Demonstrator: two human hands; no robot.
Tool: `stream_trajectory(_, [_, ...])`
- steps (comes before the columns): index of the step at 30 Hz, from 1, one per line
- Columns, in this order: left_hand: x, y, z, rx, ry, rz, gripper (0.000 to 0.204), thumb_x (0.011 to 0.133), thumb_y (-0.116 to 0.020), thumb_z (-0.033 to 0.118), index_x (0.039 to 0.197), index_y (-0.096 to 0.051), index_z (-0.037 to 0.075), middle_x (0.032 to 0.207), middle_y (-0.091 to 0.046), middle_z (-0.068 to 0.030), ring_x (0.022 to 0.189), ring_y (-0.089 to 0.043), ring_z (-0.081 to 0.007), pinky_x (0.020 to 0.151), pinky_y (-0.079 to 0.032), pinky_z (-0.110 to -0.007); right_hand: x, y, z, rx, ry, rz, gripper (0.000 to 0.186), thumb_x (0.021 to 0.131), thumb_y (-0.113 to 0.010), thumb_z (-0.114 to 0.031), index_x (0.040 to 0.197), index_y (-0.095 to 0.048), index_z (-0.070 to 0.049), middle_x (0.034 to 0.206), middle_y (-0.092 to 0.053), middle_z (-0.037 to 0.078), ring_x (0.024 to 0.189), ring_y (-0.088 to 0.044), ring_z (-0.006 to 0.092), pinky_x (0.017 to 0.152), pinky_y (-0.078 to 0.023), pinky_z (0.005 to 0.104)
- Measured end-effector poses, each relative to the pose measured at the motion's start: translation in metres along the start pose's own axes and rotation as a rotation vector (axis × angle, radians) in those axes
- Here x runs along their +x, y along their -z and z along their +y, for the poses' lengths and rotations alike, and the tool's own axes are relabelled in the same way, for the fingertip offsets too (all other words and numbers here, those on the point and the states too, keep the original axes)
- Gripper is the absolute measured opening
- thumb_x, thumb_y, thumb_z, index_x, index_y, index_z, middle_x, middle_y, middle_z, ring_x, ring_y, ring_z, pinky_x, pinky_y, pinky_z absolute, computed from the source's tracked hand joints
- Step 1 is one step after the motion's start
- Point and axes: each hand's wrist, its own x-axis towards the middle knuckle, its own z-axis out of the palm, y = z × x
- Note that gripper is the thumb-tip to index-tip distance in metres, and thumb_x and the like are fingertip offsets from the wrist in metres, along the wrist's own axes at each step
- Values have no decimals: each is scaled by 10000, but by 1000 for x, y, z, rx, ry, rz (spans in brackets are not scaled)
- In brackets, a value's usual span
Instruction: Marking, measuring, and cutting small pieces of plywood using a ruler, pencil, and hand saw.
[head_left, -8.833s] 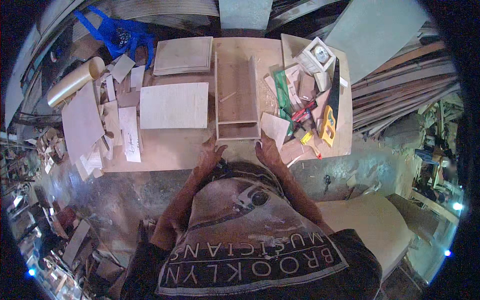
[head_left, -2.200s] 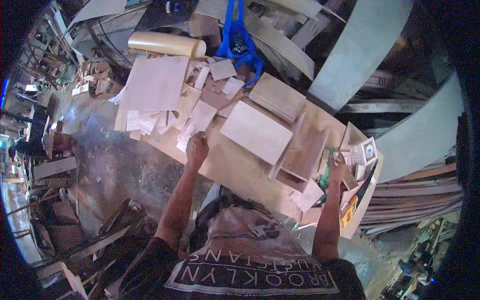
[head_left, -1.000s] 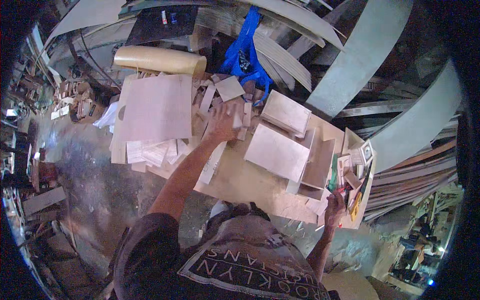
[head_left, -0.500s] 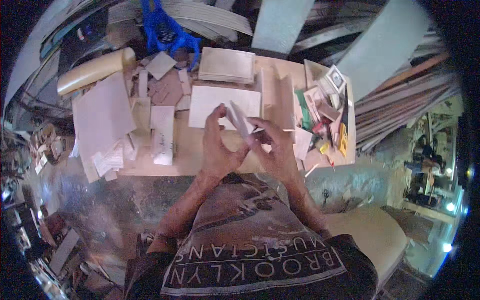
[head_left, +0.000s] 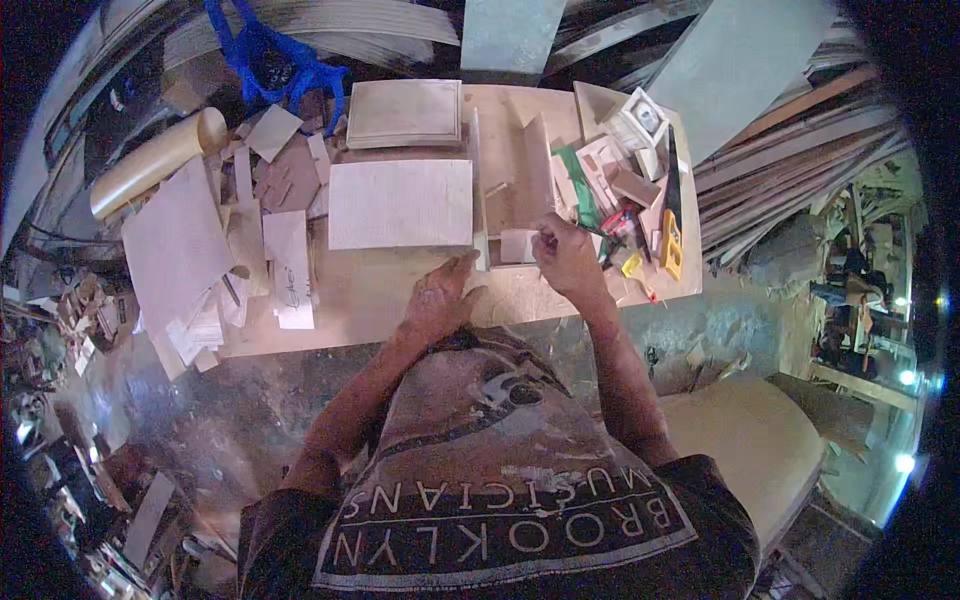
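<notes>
An open-topped wooden box (head_left: 540, 150) lies lengthwise on the table, a small pale board (head_left: 517, 246) in its near end. My right hand (head_left: 568, 260) is over that end, fingers pinched at the small board's right side. My left hand (head_left: 443, 295) rests by the box's near left corner with its fingers apart. A pale wooden panel (head_left: 400, 200) lies left of the box, and a stacked panel (head_left: 403, 110) sits behind that.
The plywood table (head_left: 375, 300) carries wood offcuts (head_left: 175, 250) and a tan roll (head_left: 150, 168) at left. A handsaw (head_left: 672, 245), brush (head_left: 633, 268) and small wooden frame (head_left: 640, 120) lie right. A blue bag (head_left: 290, 75) hangs behind; long boards (head_left: 780, 180) are stacked right.
The small board, between both hands half a second ago, is now in the box's near end with my right hand. My left hand has come off it and lowered. The view has shifted.
</notes>
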Motion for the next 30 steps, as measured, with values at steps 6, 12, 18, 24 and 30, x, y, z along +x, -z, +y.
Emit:
stream_trajectory(6, [16,-6,2,10,38,-141,610,854,-651,296,1350,-413,34,1162,-582,-250,1030,-593,-416,892,-489,-480,-3,-11,4,3,-12,-64,127,788,-611,-34,902,-578,11,686,-592,192,627,-625,312,598,-490,383])
stream_trajectory(12, [22,-17,-11,92,20,-125,593,863,-638,289,1350,-410,40,1153,-597,-216,1013,-606,-386,851,-513,-462,3,-19,-1,-58,3,-70,154,781,-614,-37,924,-597,17,724,-611,200,639,-634,330,602,-493,392])
stream_trajectory(18, [25,-14,-2,157,-48,-151,508,860,-637,267,1311,-478,93,1022,-625,-166,913,-638,-334,765,-541,-448,8,-19,-1,-67,31,-56,146,792,-599,-41,923,-601,22,737,-611,211,665,-633,350,620,-497,405])
stream_trajectory(24, [25,-27,-9,155,-151,-38,321,888,-598,289,1143,-586,96,953,-633,-129,879,-645,-313,728,-550,-433,4,-23,1,-99,65,-30,175,792,-610,-40,957,-605,16,757,-623,210,675,-638,352,624,-500,404])
stream_trajectory(30, [31,-38,-8,180,-211,-1,238,908,-572,286,1037,-625,93,941,-635,-107,810,-657,-290,697,-554,-405,0,-21,-4,-87,-19,-76,205,796,-611,-16,998,-602,24,803,-635,218,706,-647,352,640,-509,400])
